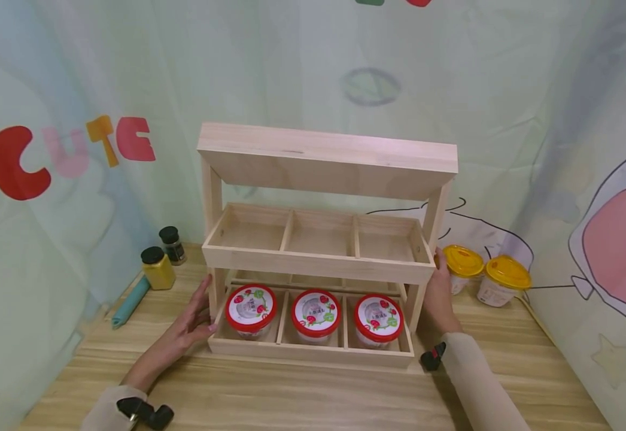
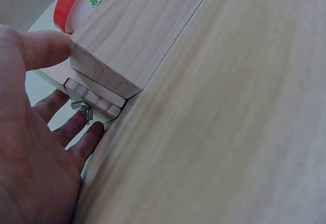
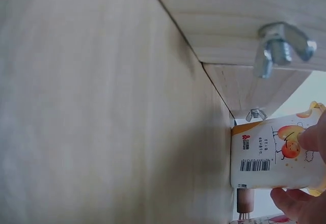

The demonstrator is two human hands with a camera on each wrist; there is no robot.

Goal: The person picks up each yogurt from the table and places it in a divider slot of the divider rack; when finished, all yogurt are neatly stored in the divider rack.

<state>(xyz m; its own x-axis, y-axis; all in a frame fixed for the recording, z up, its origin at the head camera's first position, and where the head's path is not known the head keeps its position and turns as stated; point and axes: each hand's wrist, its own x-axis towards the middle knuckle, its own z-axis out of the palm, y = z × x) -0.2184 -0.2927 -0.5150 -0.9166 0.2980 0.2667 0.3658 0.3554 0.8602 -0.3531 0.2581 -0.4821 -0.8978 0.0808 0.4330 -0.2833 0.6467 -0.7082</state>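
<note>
A pale wooden two-tier rack (image 1: 329,146) stands on the table. Its lower tray (image 1: 313,353) holds three red-lidded tubs (image 1: 315,314), one per compartment; the upper tray (image 1: 318,266) has three compartments. At the rack's left side, my left hand (image 1: 189,323) has its thumb at the lower tray's corner (image 2: 107,68), fingers loosely spread beside a wing nut (image 2: 82,109). My right hand (image 1: 439,299) is beside the right post, partly hidden by it. In the right wrist view, its fingers show in front of a white cup (image 3: 260,155), without a clear grip.
Two yellow-lidded cups (image 1: 504,281) stand right of the rack. On the left are a yellow jar (image 1: 158,275), a dark-capped bottle (image 1: 173,246) and a teal roll (image 1: 131,302). A printed curtain (image 1: 291,60) hangs behind the wooden table (image 1: 270,395).
</note>
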